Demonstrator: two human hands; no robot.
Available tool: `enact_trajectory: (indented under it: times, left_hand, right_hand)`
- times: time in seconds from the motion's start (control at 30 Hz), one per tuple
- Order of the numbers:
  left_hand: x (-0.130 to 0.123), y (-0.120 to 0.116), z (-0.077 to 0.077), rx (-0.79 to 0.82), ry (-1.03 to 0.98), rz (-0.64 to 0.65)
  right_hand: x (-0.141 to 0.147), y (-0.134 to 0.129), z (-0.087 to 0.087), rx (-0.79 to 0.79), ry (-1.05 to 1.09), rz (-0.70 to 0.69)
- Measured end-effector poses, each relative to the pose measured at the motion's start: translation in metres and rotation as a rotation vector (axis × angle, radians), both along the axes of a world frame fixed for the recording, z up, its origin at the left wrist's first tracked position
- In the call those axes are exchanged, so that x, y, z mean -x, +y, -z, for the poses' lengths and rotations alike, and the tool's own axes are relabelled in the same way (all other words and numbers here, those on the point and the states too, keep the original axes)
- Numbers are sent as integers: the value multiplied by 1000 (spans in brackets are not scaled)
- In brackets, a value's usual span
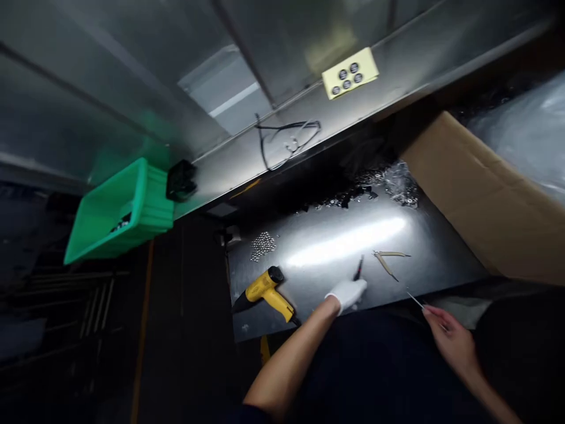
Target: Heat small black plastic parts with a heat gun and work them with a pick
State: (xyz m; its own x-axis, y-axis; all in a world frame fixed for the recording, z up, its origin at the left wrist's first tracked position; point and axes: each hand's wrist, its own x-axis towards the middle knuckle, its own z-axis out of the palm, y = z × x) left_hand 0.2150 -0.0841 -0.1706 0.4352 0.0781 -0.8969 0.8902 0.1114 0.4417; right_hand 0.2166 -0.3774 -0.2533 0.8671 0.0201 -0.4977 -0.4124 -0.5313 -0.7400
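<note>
1. The left hand (348, 294), in a white glove, is closed, its fingers curled around the base of a slim dark tool (359, 268) that stands up from the fingertips. The glove hides how much of the tool lies inside the grip.
2. The right hand (445, 340) is bare and closed in a fine pinch on a steel needle (415, 300), whose tip points out over the edge of the steel surface (335, 253).
3. The needle looks light, stiff and easily bent. It is best held by the shank close to the fingertips, where it is less likely to flex, and its sharp point calls for care.
4. The dark tool looks light and narrow. Its lower shaft offers the firmest hold, and on bare steel it could roll or slide if dropped.
5. Just beyond the hands lie tan-handled pliers (386, 259), and beside the left hand sits a yellow heat gun (265, 288).
6. Farther along the surface are a small cluster of metal beads (263, 245) and a heap of small metal parts (399, 185). Past the surface are a green crate (119, 212) and a sheet of cardboard (477, 194).
</note>
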Motion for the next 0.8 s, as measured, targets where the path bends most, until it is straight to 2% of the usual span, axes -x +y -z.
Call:
enact_trajectory:
  times: [0.07, 0.13, 0.27, 0.37, 0.47, 0.53, 0.63, 0.8]
  left_hand:
    - [33, 39, -7, -76, 38, -179]
    - [64, 63, -11, -102, 38, -333]
    - [110, 73, -12, -59, 33, -560]
    - [122, 71, -6, -2, 43, -672]
    - [114, 82, 5, 49, 53, -758]
    - [100, 96, 13, 75, 61, -806]
    - [75, 122, 27, 104, 61, -864]
    - [38, 162, 50, 134, 51, -940]
  right_hand:
    - [-17, 45, -3, -54, -26, -175]
    - [-33, 100, -4, -108, -58, -349]
    - [-62, 226, -8, -160, -117, -685]
    - [-83, 315, -13, -131, -168, -884]
    - [-104, 385, -17, -81, -229, -1027]
    - [-117, 420, -16, -42, -267, -1090]
    - [-133, 453, -9, 10, -306, -1156]
    - [-146, 467, 8, 65, -330, -1235]
